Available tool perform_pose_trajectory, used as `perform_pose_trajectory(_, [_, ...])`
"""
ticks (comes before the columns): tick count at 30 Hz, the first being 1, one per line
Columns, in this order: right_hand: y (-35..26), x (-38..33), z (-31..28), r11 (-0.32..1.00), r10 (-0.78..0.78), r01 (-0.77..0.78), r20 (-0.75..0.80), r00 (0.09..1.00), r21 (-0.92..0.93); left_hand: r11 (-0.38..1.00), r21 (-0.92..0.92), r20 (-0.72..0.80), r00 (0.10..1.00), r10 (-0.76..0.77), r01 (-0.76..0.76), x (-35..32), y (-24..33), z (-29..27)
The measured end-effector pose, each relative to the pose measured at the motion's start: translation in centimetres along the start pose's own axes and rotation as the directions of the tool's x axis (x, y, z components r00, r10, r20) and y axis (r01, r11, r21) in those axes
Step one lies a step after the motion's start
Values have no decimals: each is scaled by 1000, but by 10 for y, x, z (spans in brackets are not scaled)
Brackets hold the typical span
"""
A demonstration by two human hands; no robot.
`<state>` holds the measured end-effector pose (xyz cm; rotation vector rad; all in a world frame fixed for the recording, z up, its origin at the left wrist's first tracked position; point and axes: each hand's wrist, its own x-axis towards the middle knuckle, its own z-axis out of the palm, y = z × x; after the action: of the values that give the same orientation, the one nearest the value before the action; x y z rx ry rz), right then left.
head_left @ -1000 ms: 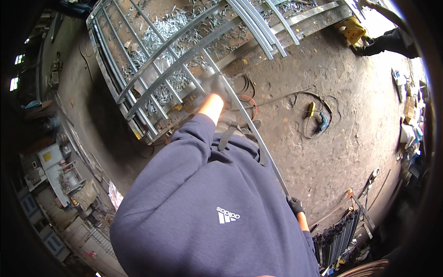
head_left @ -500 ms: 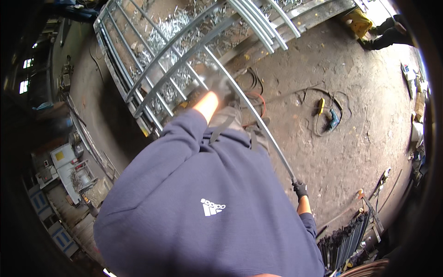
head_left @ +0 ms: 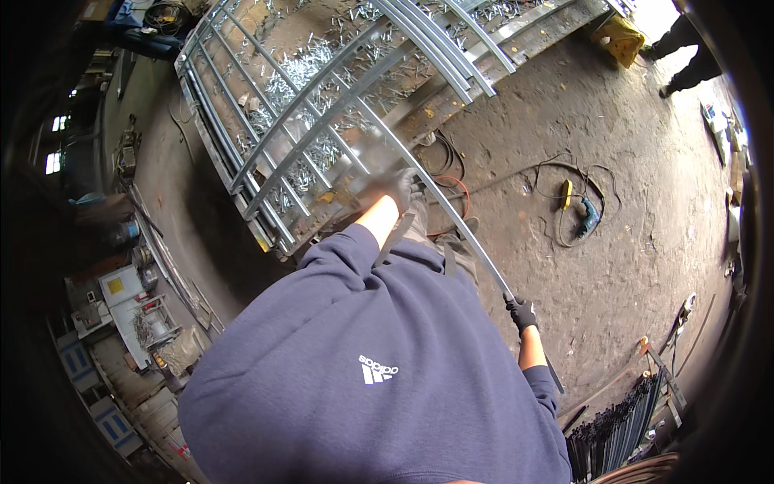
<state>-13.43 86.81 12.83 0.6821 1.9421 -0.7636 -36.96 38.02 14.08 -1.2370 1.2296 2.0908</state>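
A long thin grey metal bar runs from the grid of metal bars down to my right side. My right hand, in a dark glove, is closed around it near its lower end, and a short length sticks out past my forearm. My left hand, also gloved, is beside the bar's upper part, close to the grid's near edge. Its fingers look curled; what they hold, if anything, is unclear.
Many small shiny metal pieces lie beneath the grid. A blue power drill and cables rest on the floor to the right. Dark rods are bundled at lower right. Another person's legs stand at far right, near a yellow bag.
My left hand has come back from the grid toward my body. My right hand has shifted slightly up and left, and the bar's lower end now shows beyond my forearm.
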Motion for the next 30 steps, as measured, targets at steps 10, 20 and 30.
perform_pose_trajectory(10, [-86, -1, 25, 999, -47, 47, 3, 999, 10, 890, 396, 75, 974, 214, -226, 60, 26, -79])
perform_pose_trajectory(20, [-417, 99, 133, 430, -811, 735, -133, 569, 525, 388, 825, -7, 680, 734, -411, 91, 194, -147])
perform_pose_trajectory(30, [-221, 29, 65, 997, 10, -30, 270, 963, 68, 230, 973, -159, 681, 715, -14, 195, 339, -191])
